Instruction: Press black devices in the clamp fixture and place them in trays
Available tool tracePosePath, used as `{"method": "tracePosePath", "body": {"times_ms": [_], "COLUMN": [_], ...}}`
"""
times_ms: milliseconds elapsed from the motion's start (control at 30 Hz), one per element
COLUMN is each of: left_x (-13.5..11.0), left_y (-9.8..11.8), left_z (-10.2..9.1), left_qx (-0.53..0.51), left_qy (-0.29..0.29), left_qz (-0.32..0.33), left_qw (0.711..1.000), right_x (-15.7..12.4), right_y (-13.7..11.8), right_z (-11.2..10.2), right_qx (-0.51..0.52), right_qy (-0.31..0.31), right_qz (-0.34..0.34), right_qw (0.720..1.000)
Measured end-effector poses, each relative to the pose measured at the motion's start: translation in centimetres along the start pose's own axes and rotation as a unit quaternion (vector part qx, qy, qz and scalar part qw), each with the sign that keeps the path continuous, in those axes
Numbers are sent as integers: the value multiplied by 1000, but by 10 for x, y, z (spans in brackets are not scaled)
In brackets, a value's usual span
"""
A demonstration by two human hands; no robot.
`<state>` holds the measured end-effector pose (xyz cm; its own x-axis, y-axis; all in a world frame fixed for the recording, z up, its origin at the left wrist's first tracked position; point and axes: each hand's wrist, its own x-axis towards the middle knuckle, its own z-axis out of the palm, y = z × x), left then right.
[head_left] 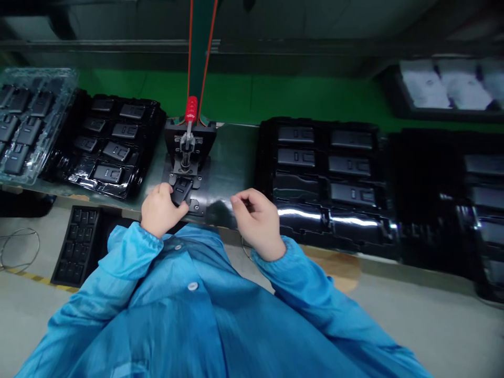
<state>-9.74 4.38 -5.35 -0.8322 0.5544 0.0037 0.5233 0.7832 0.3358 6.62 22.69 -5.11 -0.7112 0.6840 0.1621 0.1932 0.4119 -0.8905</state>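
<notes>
My left hand (160, 211) has its thumb and fingers around a small black plastic device (181, 192), which sits in the base of a toggle clamp fixture (187, 170). The fixture's red handle (191, 109) points up, behind the device. Over the bench's front edge, to the right of the fixture, my right hand (258, 220) is closed, thumb and fingertips drawn together. Whether anything is between those fingertips I cannot make out.
Right of the fixture lies a black tray (323, 181) with several black devices. Another black tray (134, 178) and a clear tray (59, 121), both with devices, are at left. More trays (472, 210) stand far right. A black tray (74, 247) is below the bench.
</notes>
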Motion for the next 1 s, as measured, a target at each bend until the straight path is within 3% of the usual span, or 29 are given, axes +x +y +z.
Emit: {"method": "tracePosePath", "body": {"times_ms": [267, 633, 800, 1000], "left_x": [0, -1, -3, -8], "left_y": [11, 22, 23, 13], "left_z": [6, 7, 4, 7], "left_qx": [29, 75, 87, 97], "left_qy": [4, -19, -27, -3], "left_qz": [-16, -19, 1, 35], "left_qw": [999, 997, 996, 995], "right_x": [-6, -1, 21, 83], "right_y": [3, -4, -35, -94], "right_z": [-10, -6, -10, -2], "right_qx": [11, 21, 55, 83], "right_qy": [-2, -20, 11, 63], "right_qz": [-3, -39, -93, -257], "right_qw": [1000, 999, 994, 961]}}
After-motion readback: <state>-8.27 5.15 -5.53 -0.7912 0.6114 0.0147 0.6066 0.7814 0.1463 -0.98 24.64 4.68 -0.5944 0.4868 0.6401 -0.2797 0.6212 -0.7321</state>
